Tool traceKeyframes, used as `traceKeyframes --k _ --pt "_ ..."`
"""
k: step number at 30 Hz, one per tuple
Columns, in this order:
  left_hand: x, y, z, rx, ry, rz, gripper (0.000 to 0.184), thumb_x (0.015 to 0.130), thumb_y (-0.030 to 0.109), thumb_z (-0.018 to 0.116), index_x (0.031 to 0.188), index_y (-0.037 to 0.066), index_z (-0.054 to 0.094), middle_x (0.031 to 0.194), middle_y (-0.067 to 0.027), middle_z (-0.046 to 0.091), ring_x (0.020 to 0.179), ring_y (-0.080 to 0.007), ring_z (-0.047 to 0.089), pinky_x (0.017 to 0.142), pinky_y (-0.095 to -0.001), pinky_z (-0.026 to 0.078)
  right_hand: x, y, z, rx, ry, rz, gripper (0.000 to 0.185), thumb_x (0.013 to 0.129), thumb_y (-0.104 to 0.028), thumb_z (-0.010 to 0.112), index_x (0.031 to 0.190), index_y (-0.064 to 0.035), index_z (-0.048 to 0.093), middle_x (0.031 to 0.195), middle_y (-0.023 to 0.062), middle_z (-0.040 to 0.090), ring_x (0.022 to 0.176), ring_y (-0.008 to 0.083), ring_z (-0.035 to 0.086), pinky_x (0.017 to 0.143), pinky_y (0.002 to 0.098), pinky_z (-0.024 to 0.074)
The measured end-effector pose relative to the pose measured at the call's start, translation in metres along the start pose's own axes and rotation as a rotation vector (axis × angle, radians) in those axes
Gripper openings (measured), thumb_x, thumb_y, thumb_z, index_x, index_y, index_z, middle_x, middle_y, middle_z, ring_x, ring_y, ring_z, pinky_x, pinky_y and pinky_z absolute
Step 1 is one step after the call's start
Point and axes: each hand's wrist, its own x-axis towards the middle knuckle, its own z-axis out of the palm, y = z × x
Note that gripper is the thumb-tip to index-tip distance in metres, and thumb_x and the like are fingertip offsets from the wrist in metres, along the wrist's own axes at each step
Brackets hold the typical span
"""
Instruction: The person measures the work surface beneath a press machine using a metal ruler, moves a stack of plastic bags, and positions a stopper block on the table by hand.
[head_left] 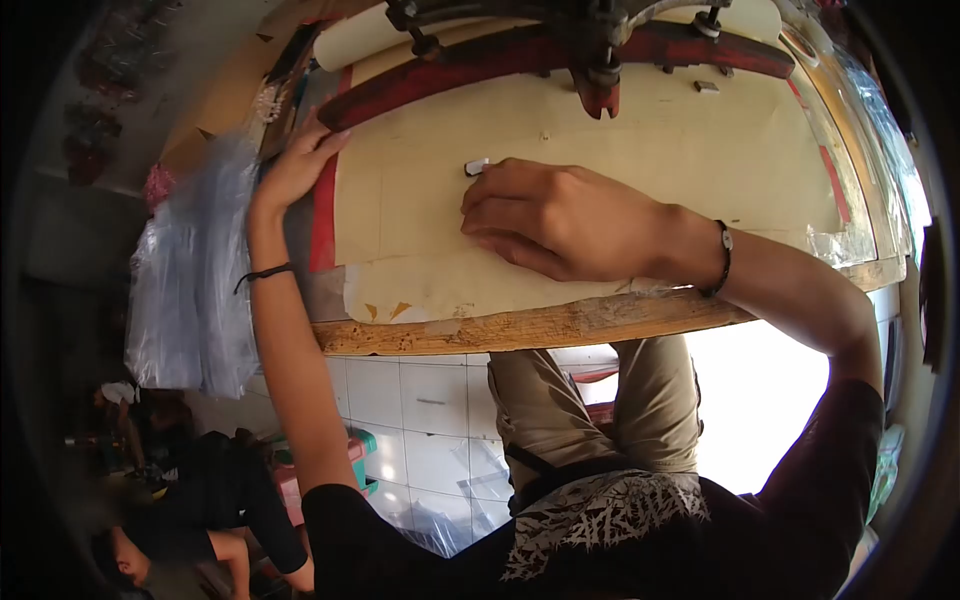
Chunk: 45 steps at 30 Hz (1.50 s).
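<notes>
A pale yellow sheet (420,220) covers the wood-edged table, with red strips (325,215) along its sides. My left hand (300,165) rests at the sheet's left edge, its fingers near the left end of a red curved bar (450,75); whether it holds anything is hidden. Over the middle of the sheet is my right hand (560,220), palm down with its fingers curled together; what lies under them does not show. A small black-and-white piece (477,167) sits just beside its fingertips. Farther back on the sheet lies a small grey block (707,88).
Metal clamps (600,60) stand on the bar at the back. Clear plastic bags (195,270) hang at the table's left side. A wooden edge (450,333) runs along the front. Another person (200,510) is at the lower left, near a red and green object (362,460).
</notes>
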Motion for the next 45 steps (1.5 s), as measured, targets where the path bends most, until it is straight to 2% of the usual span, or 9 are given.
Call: traceKeyframes --k 2,6,9,15,19,25,34,44,45 --pt "-0.011 0.044 -0.014 -0.192 -0.042 -0.142 0.035 0.097 0.028 0.064 0.104 -0.006 0.065 0.126 -0.0094 0.056 0.118 -0.0215 0.049 0.109 -0.0301 0.031 0.003 -0.001 -0.003 0.007 -0.011 0.030 0.016 0.090 -0.012 0.063 0.100 0.0004 0.067 0.103 0.0126 0.064 0.101 0.0298 0.063 0.084 0.0400 0.0554" --pt "-0.004 0.024 -0.020 0.031 0.070 -0.010 0.030 0.088 0.020 0.074 0.099 -0.008 0.069 0.114 -0.0092 0.060 0.109 -0.0215 0.056 0.101 -0.0301 0.040 0.005 0.003 0.001 -0.044 0.025 0.006 0.017 0.088 -0.011 0.065 0.100 -0.0003 0.067 0.104 0.0127 0.064 0.101 0.0303 0.063 0.084 0.0402 0.0555" --pt "-0.003 0.022 -0.020 -0.012 0.054 -0.016 0.028 0.087 0.017 0.073 0.092 -0.009 0.065 0.114 -0.0082 0.058 0.113 -0.0204 0.052 0.106 -0.0279 0.033 0.007 0.002 0.001 -0.076 0.023 0.002 0.017 0.087 -0.011 0.065 0.101 -0.0008 0.067 0.105 0.0127 0.063 0.101 0.0304 0.063 0.084 0.0404 0.0555" --pt "0.001 0.020 -0.016 0.173 0.116 0.090 0.031 0.087 0.021 0.073 0.100 -0.007 0.067 0.103 -0.0105 0.060 0.099 -0.0227 0.057 0.091 -0.0312 0.043 0.011 -0.003 -0.003 -0.042 -0.020 0.046 0.017 0.086 -0.009 0.067 0.101 -0.0018 0.066 0.105 0.0118 0.063 0.100 0.0302 0.063 0.085 0.0401 0.0552" --pt "0.001 0.028 -0.012 0.247 0.196 0.158 0.038 0.086 0.024 0.073 0.100 -0.010 0.065 0.102 -0.0172 0.063 0.089 -0.0338 0.059 0.081 -0.0372 0.047 0.011 -0.005 -0.006 -0.040 -0.051 0.090 0.017 0.086 -0.008 0.068 0.102 -0.0033 0.066 0.106 0.0109 0.062 0.099 0.0305 0.063 0.084 0.0399 0.0553" --pt "0.000 0.039 -0.005 0.292 0.270 0.128 0.038 0.084 0.021 0.077 0.094 -0.013 0.063 0.102 -0.0210 0.061 0.092 -0.0384 0.060 0.081 -0.0396 0.049 0.010 -0.007 -0.010 0.002 -0.030 0.104 0.015 0.085 -0.005 0.068 0.100 -0.0024 0.067 0.105 0.0113 0.063 0.098 0.0306 0.063 0.082 0.0396 0.0554" --pt "-0.011 0.055 -0.003 0.336 0.263 0.003 0.039 0.082 0.027 0.079 0.089 -0.010 0.068 0.103 -0.0198 0.063 0.092 -0.0378 0.061 0.081 -0.0410 0.049 0.008 -0.005 -0.011 0.030 -0.016 0.103 0.015 0.084 -0.003 0.069 0.099 -0.0012 0.067 0.105 0.0123 0.063 0.099 0.0303 0.063 0.082 0.0392 0.0556" --pt "-0.012 0.038 -0.017 0.244 0.233 0.000 0.043 0.083 0.031 0.079 0.095 -0.006 0.064 0.091 -0.0114 0.060 0.087 -0.0222 0.058 0.081 -0.0334 0.046 0.007 -0.002 -0.010 0.023 0.025 0.093 0.015 0.084 -0.003 0.068 0.098 0.0001 0.068 0.103 0.0132 0.063 0.098 0.0312 0.063 0.083 0.0397 0.0553" --pt "-0.008 0.031 -0.018 0.258 0.245 0.010 0.041 0.077 0.035 0.084 0.095 -0.001 0.071 0.092 -0.0119 0.066 0.087 -0.0282 0.063 0.078 -0.0363 0.049 0.007 -0.001 -0.009 0.021 0.045 0.093 0.015 0.084 -0.003 0.068 0.098 0.0006 0.068 0.103 0.0134 0.064 0.098 0.0316 0.063 0.083 0.0400 0.0551"
